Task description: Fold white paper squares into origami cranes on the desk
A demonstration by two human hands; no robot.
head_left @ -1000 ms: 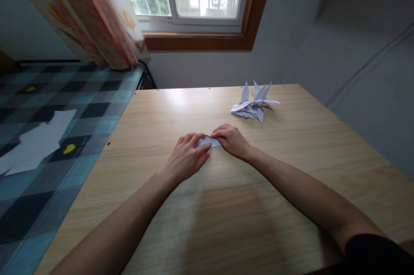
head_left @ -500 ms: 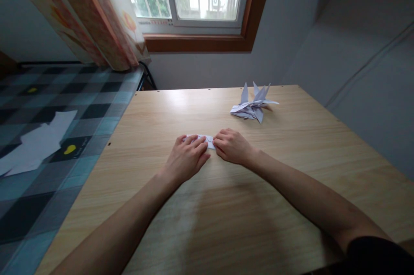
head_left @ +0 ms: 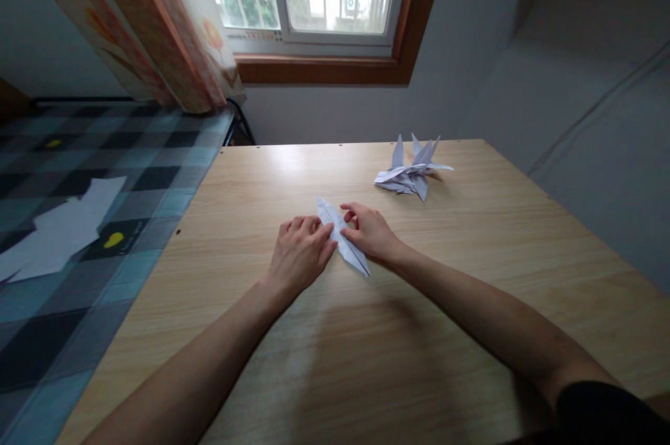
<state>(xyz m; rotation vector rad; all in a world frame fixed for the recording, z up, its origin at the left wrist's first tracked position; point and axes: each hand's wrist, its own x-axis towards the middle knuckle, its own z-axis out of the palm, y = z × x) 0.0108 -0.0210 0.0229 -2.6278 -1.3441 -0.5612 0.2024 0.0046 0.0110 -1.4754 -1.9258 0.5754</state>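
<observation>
My left hand (head_left: 303, 250) touching folded paper (head_left: 345, 245); can't tell if gripping. My right hand (head_left: 369, 230): thumb on paper, forefinger parted. Folded-paper cluster (head_left: 411, 174) far right.

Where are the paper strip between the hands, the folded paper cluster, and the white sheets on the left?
Paper strip (head_left: 345, 244): head view, near its middle.
Folded paper cluster (head_left: 411, 176): head view, its middle.
White sheets (head_left: 63, 230): head view, middle of their upper surface.

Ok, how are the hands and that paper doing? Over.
Left hand, right hand: both touching the folded strip. Strip slanted on the table. Paper shapes farther back, apart from both hands.
</observation>
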